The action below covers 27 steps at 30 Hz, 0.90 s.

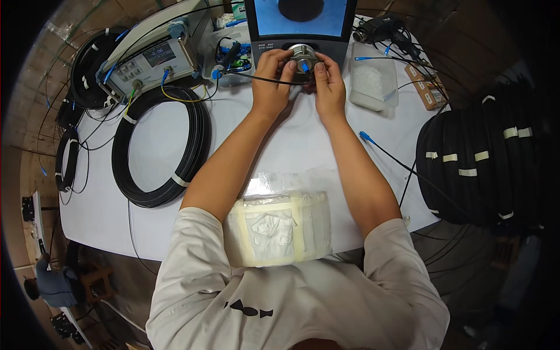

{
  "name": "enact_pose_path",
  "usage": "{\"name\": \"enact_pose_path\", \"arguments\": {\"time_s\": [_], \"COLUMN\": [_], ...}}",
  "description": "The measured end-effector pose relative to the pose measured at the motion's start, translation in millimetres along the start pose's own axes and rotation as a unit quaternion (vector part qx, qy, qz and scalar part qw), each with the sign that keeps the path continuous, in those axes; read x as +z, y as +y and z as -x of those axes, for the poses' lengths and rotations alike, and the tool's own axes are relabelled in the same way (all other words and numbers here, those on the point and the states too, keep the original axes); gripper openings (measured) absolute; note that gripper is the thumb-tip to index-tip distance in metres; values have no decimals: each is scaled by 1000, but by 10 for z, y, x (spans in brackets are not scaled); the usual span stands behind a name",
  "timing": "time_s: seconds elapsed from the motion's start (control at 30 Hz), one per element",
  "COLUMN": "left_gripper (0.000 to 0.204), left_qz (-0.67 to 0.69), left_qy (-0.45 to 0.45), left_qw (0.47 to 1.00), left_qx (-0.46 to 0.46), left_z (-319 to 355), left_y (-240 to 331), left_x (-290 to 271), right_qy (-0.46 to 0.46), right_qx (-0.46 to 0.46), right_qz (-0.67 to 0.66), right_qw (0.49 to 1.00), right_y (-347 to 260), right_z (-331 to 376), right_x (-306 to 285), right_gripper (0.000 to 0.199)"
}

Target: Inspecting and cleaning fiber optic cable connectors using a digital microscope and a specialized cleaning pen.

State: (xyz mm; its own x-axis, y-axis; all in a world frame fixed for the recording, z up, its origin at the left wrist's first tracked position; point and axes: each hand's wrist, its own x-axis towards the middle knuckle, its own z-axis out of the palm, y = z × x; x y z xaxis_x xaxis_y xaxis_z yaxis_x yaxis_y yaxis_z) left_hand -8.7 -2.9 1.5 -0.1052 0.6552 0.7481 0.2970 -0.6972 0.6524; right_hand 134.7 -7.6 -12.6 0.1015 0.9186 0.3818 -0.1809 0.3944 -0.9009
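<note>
Both hands work at the round metal port (303, 55) on the front of a dark inspection device with a lit blue screen (300, 17). My left hand (271, 76) pinches a thin black cable (256, 77) close to the port. My right hand (328, 79) holds a small blue connector (305, 67) against the metal port with thumb and forefinger. The cable runs off to the left toward a blue plug (217, 74).
A large black cable coil (160, 146) lies left on the white table (303, 146), behind it a grey meter box (153, 58). More taped coils (478, 163) stand right. A clear plastic tub (373, 81), a loose blue-tipped cable (366, 137) and a taped white pad (280, 230) are near.
</note>
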Motion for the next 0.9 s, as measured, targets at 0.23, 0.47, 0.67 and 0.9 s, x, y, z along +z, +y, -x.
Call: {"name": "enact_pose_path", "arguments": {"time_s": [0.23,0.47,0.67,0.9], "left_gripper": [19,20,20,20], "left_qz": [0,1,17,7], "left_qy": [27,34,37,19], "left_qw": [1000,999,999,999], "left_qx": [-12,-9,-23,-25], "left_z": [37,49,59,39], "left_y": [16,-4,-5,-29], "left_x": [55,57,69,21], "right_qy": [-25,-38,-44,-55], "right_qx": [29,45,48,55], "right_qz": [-28,-48,-52,-65], "right_qw": [999,997,996,995], "right_y": [-14,-30,-37,-15], "right_z": [-19,-17,-16,-24], "right_x": [-30,-33,-39,-48], "right_gripper": [45,47,49,48]}}
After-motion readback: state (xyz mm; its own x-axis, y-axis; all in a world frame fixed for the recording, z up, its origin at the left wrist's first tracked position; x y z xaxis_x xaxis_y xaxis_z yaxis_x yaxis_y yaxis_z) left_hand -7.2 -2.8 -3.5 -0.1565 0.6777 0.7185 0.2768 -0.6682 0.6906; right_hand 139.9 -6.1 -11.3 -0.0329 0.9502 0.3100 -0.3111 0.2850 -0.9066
